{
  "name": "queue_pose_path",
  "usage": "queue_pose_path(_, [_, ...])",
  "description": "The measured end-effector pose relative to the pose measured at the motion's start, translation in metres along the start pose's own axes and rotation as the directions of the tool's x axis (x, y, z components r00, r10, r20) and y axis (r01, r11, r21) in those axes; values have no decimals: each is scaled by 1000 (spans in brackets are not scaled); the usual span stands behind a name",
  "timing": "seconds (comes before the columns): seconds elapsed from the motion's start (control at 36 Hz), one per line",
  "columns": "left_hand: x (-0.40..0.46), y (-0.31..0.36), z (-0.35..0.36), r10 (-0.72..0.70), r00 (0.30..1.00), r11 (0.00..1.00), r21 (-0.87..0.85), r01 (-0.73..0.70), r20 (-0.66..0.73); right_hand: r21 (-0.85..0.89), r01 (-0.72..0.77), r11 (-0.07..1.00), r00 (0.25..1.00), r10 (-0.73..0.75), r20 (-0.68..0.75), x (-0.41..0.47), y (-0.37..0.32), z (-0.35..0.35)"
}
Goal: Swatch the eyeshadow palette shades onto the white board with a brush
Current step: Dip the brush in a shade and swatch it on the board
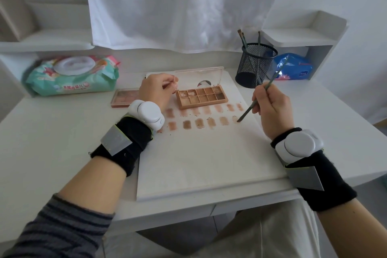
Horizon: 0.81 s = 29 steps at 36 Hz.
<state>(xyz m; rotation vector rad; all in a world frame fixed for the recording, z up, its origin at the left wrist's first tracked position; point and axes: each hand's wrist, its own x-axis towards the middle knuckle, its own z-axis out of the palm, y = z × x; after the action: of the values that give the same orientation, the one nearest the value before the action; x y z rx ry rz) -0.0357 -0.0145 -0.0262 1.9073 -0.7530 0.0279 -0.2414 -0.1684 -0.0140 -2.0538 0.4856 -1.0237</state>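
Observation:
An open eyeshadow palette (201,98) with several brown and tan pans lies at the far end of the white board (205,159), its clear lid standing up behind it. Two rows of brown swatches (202,116) run across the board in front of the palette. My right hand (272,109) grips a thin green brush (259,96), and the brush tip touches the board at the right end of the lower row. My left hand (156,90) rests by the palette's left end, fingers curled, pinching the edge of the clear lid.
A second, pink palette (123,98) lies left of my left hand. A pack of wet wipes (73,75) sits at the back left. A black mesh cup (255,65) with brushes stands at the back right, a blue packet (293,67) behind it.

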Motion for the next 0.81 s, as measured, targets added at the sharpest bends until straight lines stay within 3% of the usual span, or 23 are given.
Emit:
queue_pose_path(0.42, [-1,2,1,-13,1000,1000,-3,13,0,47,6,999,1000,-6,-2,0,1,1])
queue_pose_path(0.58, [-2,2,1,-18,1000,1000,-12,18,-11,37,1,999,998,-3,59,0,2,3])
queue_pose_path(0.81, [-2,4,0,-11,1000,1000,7,11,1,69,-3,998,1000,4,-4,-1,0,0])
